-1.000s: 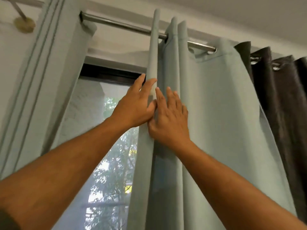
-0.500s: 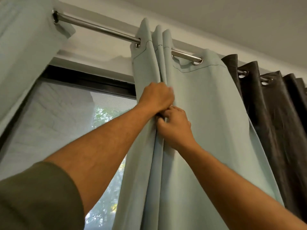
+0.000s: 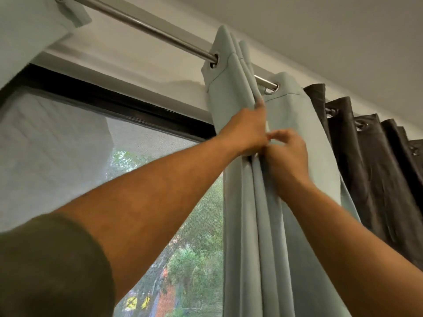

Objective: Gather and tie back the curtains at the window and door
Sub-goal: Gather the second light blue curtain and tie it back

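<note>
From the head camera, the pale green woven curtain (image 3: 247, 202) hangs in tight vertical pleats from a polished steel rod (image 3: 146, 28). The left hand (image 3: 246, 131) and right hand (image 3: 286, 152) both curl around those bunched folds, beside a dark grey curtain (image 3: 370, 161).

We see a metal curtain rod (image 3: 160, 35) running along the wall above the window, carrying everything here. A pale green curtain (image 3: 242, 202) hangs from it by eyelets, bunched into folds, with dark grey curtains (image 3: 377, 168) just beside it.
</note>
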